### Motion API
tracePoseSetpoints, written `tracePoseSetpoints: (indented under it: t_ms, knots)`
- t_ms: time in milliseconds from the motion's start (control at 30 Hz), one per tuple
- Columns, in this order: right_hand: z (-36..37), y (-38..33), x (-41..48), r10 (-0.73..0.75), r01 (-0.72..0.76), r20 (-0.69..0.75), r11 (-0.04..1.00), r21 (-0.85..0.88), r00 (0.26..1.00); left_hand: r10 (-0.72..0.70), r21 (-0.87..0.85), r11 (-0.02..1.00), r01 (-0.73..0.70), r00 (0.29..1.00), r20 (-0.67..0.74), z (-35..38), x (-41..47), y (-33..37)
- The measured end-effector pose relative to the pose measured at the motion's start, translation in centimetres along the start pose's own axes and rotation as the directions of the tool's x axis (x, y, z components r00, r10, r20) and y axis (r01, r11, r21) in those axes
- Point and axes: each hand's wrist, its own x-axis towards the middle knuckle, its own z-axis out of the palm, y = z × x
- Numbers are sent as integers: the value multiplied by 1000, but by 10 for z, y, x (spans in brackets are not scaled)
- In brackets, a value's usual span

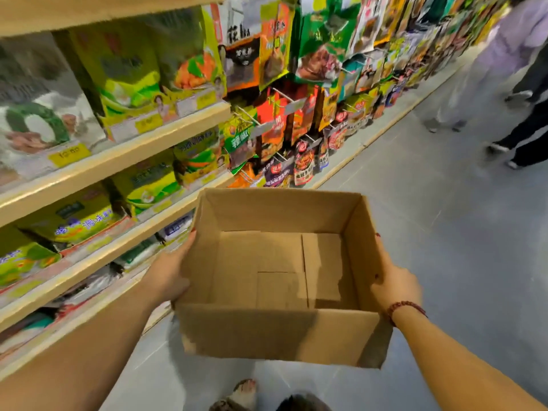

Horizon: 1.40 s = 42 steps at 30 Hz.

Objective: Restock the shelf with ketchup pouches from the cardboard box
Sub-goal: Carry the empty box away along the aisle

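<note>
left hand [169, 274] and right hand [396, 284] clasp opposite walls of the cardboard box [278, 330] — held level beside the shelf [124, 152], visibly empty — no ketchup pouches identifiable.

The fingers of the left hand [167, 277] and right hand [396, 284] were hidden behind the side walls of the cardboard box [278, 333]. Both forearms were cut off by the lower edge of the frame. The feet [243, 396] at bottom centre were partly cut off. The bags [38, 114] on the shelves [118, 155] at upper left were blurred, their print unreadable. The price tag [69, 154] figures were too smeared to read. The people [516, 84] at upper right were blurred and cut off by the edge.
</note>
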Motion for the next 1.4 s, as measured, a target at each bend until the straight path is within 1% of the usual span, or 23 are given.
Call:
tracePoseSetpoints:
  t_ms: [100,200,267,367,433,500,600,667,833,1033,1200,1400]
  knots:
    - [6,-1,43,-83,83,55,996,-11,995,-62,-42,997,62,998,3,8,4,3]
    - [14,-3,87,-201,200,108,980,15,974,-177,-122,977,175,984,-5,28,-2,9]
    - [21,-4,116,-293,294,153,956,18,944,-270,-174,949,264,963,-17,48,-13,13]
    - [33,-3,145,-401,412,222,911,-3,889,-377,-268,897,351,925,-50,83,-33,20]
    - [42,-3,155,-433,449,253,893,-4,865,-443,-298,861,411,896,-43,109,-49,23]
    - [57,-2,167,-485,513,288,858,-27,826,-515,-375,804,462,856,-49,141,-58,28]
    - [89,2,181,-535,575,327,818,-33,779,-568,-405,762,505,822,-44,187,-60,27]
    - [117,6,189,-545,595,357,803,-37,759,-600,-421,735,531,799,-39,216,-55,21]
    - [208,13,209,-544,617,403,784,-67,736,-678,-456,673,582,732,-64,293,-27,-9]
    - [320,22,231,-568,625,407,781,-9,715,-743,-451,616,647,666,-60,379,14,-51]
    - [400,36,245,-575,623,409,782,19,709,-771,-425,596,682,634,-64,440,46,-81]
    - [467,49,258,-578,626,393,780,7,715,-782,-429,573,698,623,-29,491,75,-105]
